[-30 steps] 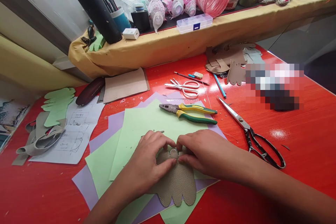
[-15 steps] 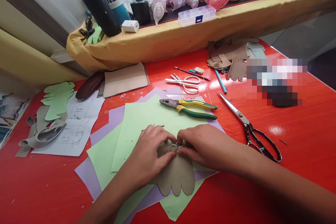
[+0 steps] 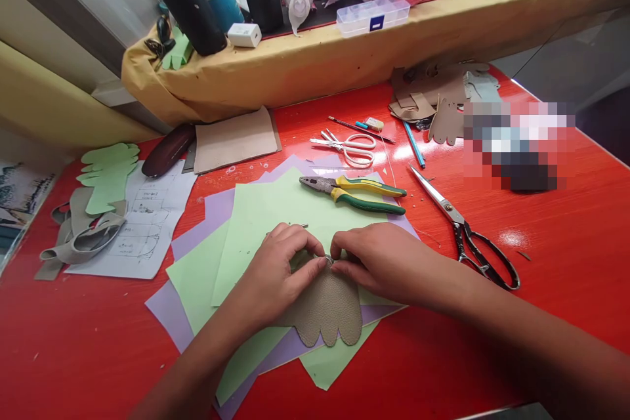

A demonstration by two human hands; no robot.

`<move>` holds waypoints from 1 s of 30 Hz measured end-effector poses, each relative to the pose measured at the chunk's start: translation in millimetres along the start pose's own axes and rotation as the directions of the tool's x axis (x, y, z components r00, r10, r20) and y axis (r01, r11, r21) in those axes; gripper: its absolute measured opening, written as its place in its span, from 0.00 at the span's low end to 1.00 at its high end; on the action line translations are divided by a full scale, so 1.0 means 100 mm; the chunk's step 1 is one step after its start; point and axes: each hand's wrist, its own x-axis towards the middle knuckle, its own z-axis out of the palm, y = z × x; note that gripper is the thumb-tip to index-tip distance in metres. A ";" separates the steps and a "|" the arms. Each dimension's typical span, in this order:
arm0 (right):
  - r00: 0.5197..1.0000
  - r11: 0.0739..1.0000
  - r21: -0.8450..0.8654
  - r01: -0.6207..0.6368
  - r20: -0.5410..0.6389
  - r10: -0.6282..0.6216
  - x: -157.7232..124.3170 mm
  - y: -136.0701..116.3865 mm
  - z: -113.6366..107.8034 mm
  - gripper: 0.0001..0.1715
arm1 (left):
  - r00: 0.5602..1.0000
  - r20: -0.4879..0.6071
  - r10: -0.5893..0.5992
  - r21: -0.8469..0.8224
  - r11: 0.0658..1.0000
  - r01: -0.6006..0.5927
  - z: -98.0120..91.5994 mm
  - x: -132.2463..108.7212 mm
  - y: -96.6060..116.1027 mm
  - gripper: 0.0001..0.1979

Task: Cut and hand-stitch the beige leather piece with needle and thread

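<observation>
Left hand (image 3: 275,269) and right hand (image 3: 381,262) are held together, fingertips meeting just below the pliers (image 3: 357,195). The top edge of the grey leather piece (image 3: 327,315) is pinched by both hands; whatever sits between the fingertips is too small to tell. The leather piece is laid flat below the pliers on the green paper sheets (image 3: 256,223), scalloped edge turned away from the pliers. Black-handled scissors (image 3: 467,236) are laid right of the pliers, white scissors (image 3: 352,147) just above them.
</observation>
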 end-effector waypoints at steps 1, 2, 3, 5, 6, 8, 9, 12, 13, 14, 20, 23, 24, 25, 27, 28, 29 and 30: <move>1.000 1.000 0.004 -0.004 0.000 0.004 0.00 0.00 0.00 0.09 | 1.000 -0.001 0.001 0.002 1.000 -0.001 0.00 0.00 0.00 0.05; 1.000 1.000 0.010 -0.008 -0.002 0.008 0.00 0.00 0.00 0.09 | 1.000 -0.003 0.002 0.005 1.000 -0.002 0.01 0.01 0.00 0.05; 1.000 1.000 0.016 -0.011 -0.004 0.011 0.00 0.00 0.00 0.09 | 1.000 -0.005 0.002 0.007 1.000 -0.002 0.01 0.01 0.00 0.06; 1.000 0.999 0.028 -0.015 -0.009 0.016 0.01 0.00 0.01 0.09 | 1.000 -0.012 0.001 0.009 1.000 0.000 0.02 0.01 0.00 0.05; 1.000 0.999 0.030 -0.016 -0.012 0.016 0.00 0.00 0.01 0.09 | 1.000 -0.017 -0.002 0.010 1.000 0.002 0.03 0.01 0.00 0.05; 1.000 1.000 0.027 -0.014 -0.018 0.014 0.00 0.00 0.02 0.09 | 1.000 -0.026 -0.005 0.015 1.000 0.005 0.04 0.01 0.00 0.05; 1.000 1.000 0.025 -0.011 -0.022 0.012 0.00 0.01 0.03 0.08 | 1.000 -0.029 -0.006 0.019 1.000 0.007 0.04 0.01 0.00 0.05; 0.999 1.000 0.017 0.001 -0.032 -0.001 0.00 0.02 0.05 0.09 | 0.999 -0.033 -0.009 0.033 0.999 0.010 0.05 0.01 0.00 0.04; 0.999 1.000 0.013 0.003 -0.033 -0.003 0.00 0.02 0.05 0.09 | 0.999 -0.032 -0.009 0.035 0.999 0.010 0.05 0.01 0.00 0.04; 0.999 1.000 0.010 0.004 -0.035 -0.004 0.00 0.02 0.06 0.09 | 0.999 -0.031 -0.010 0.036 0.999 0.011 0.05 0.01 0.00 0.04; 0.999 1.000 -0.004 0.009 -0.042 -0.009 0.01 0.02 0.06 0.09 | 0.999 -0.052 -0.013 0.050 0.999 0.015 0.07 0.02 0.00 0.03; 0.999 1.000 0.000 0.010 -0.035 -0.010 0.01 0.02 0.07 0.09 | 0.998 -0.060 -0.014 0.058 0.998 0.018 0.08 0.02 0.01 0.04; 0.999 1.000 0.003 0.012 -0.033 -0.012 0.01 0.02 0.06 0.09 | 0.998 -0.058 -0.015 0.059 0.998 0.018 0.08 0.02 0.01 0.04; 0.999 1.000 0.009 0.014 -0.031 -0.013 0.01 0.02 0.06 0.09 | 0.998 -0.055 -0.016 0.060 0.998 0.020 0.08 0.02 0.01 0.05; 1.000 1.000 0.028 0.009 -0.026 -0.009 0.01 0.03 0.05 0.09 | 0.999 -0.050 -0.018 0.059 0.998 0.021 0.08 0.02 0.01 0.05; 1.000 0.999 0.040 0.003 -0.027 -0.002 0.01 0.03 0.04 0.09 | 0.999 -0.048 -0.018 0.057 0.998 0.021 0.08 0.02 0.01 0.05; 0.999 0.998 0.055 -0.006 -0.032 0.007 0.01 0.03 0.03 0.09 | 0.999 -0.046 -0.017 0.055 0.998 0.020 0.07 0.02 0.01 0.05; 0.999 0.997 0.069 -0.015 -0.040 0.018 0.01 0.03 0.03 0.09 | 0.999 -0.045 -0.017 0.054 0.998 0.019 0.07 0.02 0.01 0.05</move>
